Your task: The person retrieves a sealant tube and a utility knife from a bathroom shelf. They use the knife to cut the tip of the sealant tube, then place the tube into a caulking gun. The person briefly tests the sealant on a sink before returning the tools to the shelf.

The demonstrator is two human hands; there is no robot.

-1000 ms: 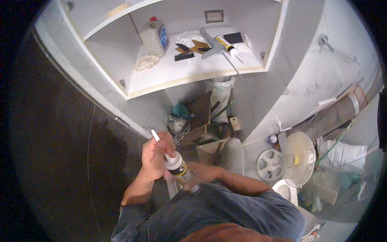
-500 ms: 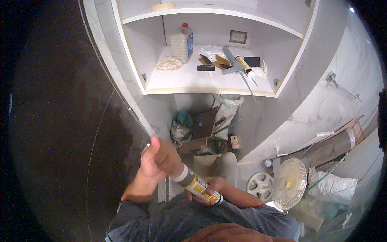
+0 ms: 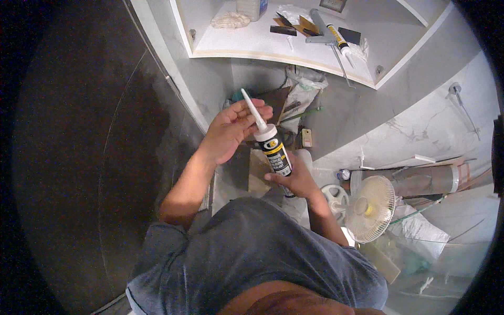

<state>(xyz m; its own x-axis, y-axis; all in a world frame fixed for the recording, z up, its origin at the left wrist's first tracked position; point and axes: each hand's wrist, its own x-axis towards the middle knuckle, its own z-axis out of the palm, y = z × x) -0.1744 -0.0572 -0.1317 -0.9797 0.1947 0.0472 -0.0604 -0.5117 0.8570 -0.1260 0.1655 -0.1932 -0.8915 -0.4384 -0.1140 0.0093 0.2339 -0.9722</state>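
Observation:
My right hand [image 3: 294,177] is wrapped round the lower body of a sealant cartridge [image 3: 276,155] with a black, white and yellow label. The cartridge is tilted, and its long white nozzle [image 3: 253,109] points up and slightly left, away from me. My left hand [image 3: 229,131] is beside the nozzle, palm turned up, fingers stretched out behind it and loosely apart. Whether those fingers touch the nozzle I cannot tell.
A white cabinet shelf [image 3: 236,42] ahead bears a caulking gun [image 3: 318,39], a second cartridge [image 3: 338,40], a plastic jug [image 3: 251,8], a rag [image 3: 231,21] and putty knives. Below lies a white sack [image 3: 304,94]. A fan [image 3: 371,209] stands at right beside a brown roll [image 3: 420,179].
My left hand has come off the cartridge's nozzle end and its fingers have opened, exposing the nozzle. The cartridge has swung more upright and moved away from my body. The view has shifted downward.

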